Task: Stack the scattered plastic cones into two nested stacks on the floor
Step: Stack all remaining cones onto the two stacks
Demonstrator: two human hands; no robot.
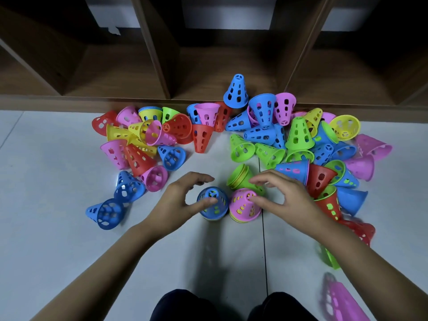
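Observation:
Two upright nested stacks stand side by side on the floor in front of me: one topped by a blue cone (212, 203), one topped by a pink cone (245, 205). My left hand (183, 198) hovers just left of the blue stack, fingers arched, thumb tip touching the blue cone's side. My right hand (286, 194) is just right of the pink stack, its thumb tip on the pink cone. Its fingers reach over a tipped green cone (240, 176) behind. Neither hand holds a cone.
Loose cones in several colours lie in a left heap (143, 140) and a larger right heap (301, 140) against a wooden shelf unit (162, 66). More cones lie under my right forearm (331, 258). A grey tiled floor (69, 228) surrounds them. My knees (183, 304) are at the bottom.

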